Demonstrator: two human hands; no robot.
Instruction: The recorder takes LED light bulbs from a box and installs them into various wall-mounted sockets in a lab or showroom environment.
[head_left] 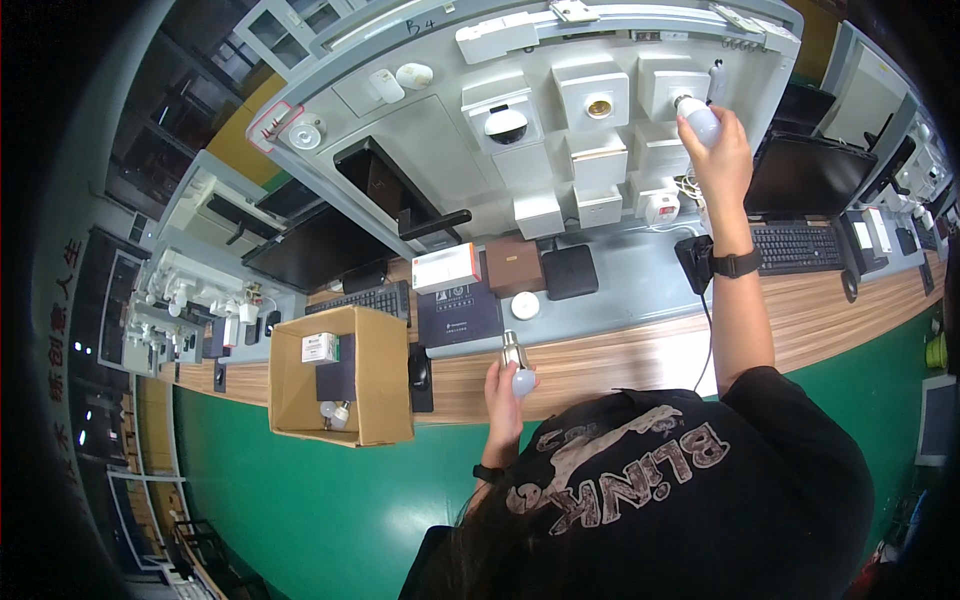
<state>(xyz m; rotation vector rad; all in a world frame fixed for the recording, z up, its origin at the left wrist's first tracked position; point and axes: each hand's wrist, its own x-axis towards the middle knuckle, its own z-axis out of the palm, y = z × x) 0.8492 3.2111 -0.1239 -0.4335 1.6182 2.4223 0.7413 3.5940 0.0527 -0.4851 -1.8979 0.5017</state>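
Note:
My right hand [722, 160] is raised to the upright panel, fingers closed round a white light bulb [704, 124]. The bulb's metal base points up and left, against the front of a white square box [660, 78]; whether it sits in a socket there is hidden. To the left, another white box carries a bare brass-coloured lamp socket [598, 106]. Low by the desk's front edge, my left hand [503, 398] grips a second bulb [523, 382], small and white with a shiny metal end pointing away from me. A dark band is on each wrist.
An open cardboard box [385, 385] at left holds bulbs and a small carton. On the desk lie a dark flat box [455, 318], a brown box [514, 268], a black square case [570, 272] and a white round disc [525, 305]. A black cable [709, 340] hangs near my right forearm.

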